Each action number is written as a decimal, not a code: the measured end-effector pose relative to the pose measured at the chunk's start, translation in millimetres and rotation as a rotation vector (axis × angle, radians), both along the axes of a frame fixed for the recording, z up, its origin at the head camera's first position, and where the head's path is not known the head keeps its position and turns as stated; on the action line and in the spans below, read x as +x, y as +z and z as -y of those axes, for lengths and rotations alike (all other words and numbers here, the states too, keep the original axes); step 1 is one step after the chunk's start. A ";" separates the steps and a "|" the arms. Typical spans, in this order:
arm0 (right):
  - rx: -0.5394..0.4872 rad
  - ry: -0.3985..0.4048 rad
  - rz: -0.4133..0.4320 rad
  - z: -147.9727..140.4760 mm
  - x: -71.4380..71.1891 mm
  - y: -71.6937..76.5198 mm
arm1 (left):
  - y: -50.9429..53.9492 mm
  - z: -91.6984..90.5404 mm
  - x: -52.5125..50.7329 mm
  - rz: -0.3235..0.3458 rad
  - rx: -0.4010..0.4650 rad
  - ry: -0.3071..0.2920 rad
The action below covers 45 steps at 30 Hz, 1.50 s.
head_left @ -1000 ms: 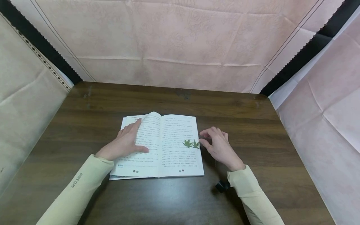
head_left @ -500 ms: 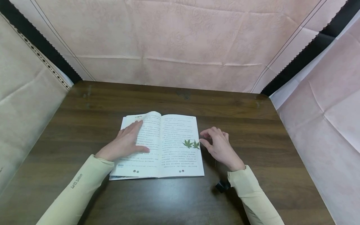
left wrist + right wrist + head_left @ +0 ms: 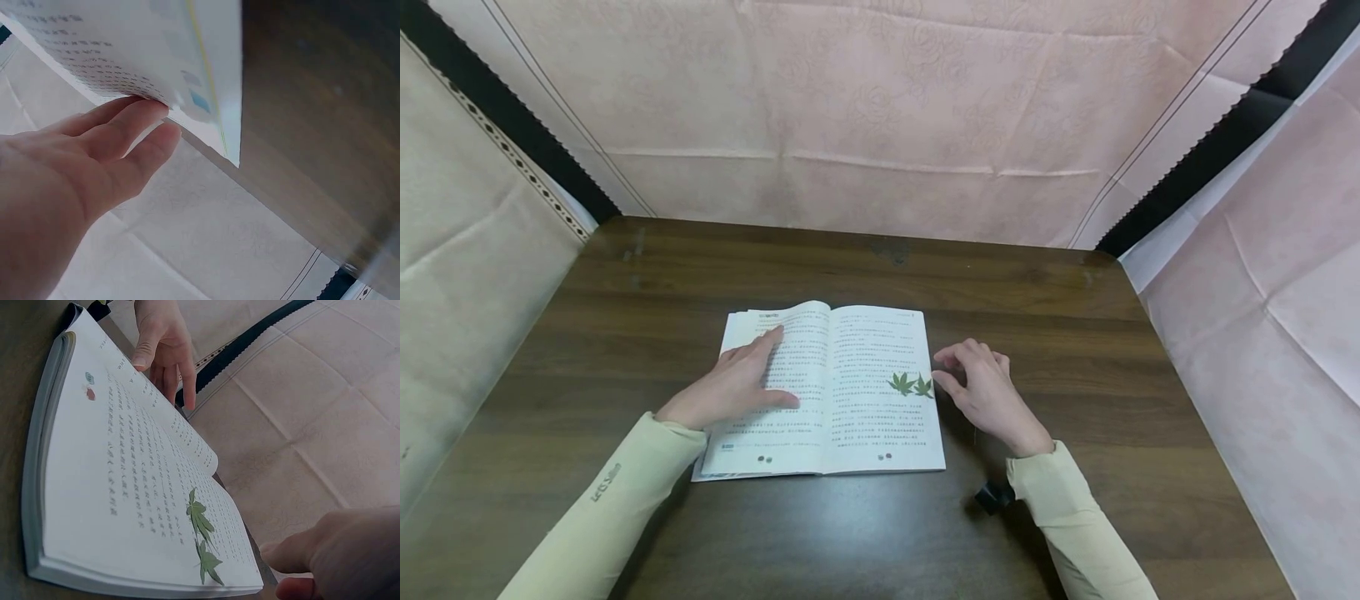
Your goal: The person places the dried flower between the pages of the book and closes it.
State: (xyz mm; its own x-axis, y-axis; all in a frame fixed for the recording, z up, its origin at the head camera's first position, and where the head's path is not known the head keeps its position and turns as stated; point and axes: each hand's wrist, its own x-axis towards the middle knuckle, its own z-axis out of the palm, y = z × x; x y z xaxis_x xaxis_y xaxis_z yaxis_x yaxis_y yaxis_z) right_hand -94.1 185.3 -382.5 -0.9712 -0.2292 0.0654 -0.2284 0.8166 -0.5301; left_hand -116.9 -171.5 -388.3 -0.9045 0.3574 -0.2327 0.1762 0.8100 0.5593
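An open book (image 3: 872, 437) with printed text lies on the table. My left hand (image 3: 730, 383) rests on its left page, fingers extended toward the top and thumb pointing at the spine. In the left wrist view, the fingertips touch the page near its outer edge. Two green leaf shapes (image 3: 200, 519) show at the right page's outer edge; I cannot tell whether they are printed or laid on. Beside that edge my right hand (image 3: 985, 392) hovers or rests with loosely bent fingers. Nothing shows between its thumb and fingers, though its underside is hidden.
The brown wooden table (image 3: 820, 542) surrounds the book. Pale fabric sheets (image 3: 880, 125) hang behind and along both sides, with dark strips at the corners. A small black device (image 3: 992, 497) sits at the right wrist.
The left fingertips have slid slightly down and right across the page. The left page's upper part lies flatter, with more of its top showing. My right hand has stayed in place.
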 end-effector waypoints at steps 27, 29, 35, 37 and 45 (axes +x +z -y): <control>0.006 0.002 0.002 -1.0 0.2 1.4 | 3.8 -6.8 0.2 -0.061 -0.021 -0.016; 0.007 0.004 0.004 -0.8 0.2 1.6 | 3.4 -7.1 0.3 -0.066 -0.023 -0.025; 0.009 0.000 0.003 -1.3 0.4 0.9 | 4.3 -6.5 1.8 -0.071 -0.025 -0.051; 0.008 -0.003 0.003 -1.5 0.8 0.5 | 4.4 -6.6 1.8 -0.076 -0.024 -0.055; 0.004 -0.006 0.001 -2.6 2.9 0.0 | 4.9 -9.4 3.6 -0.116 -0.002 -0.039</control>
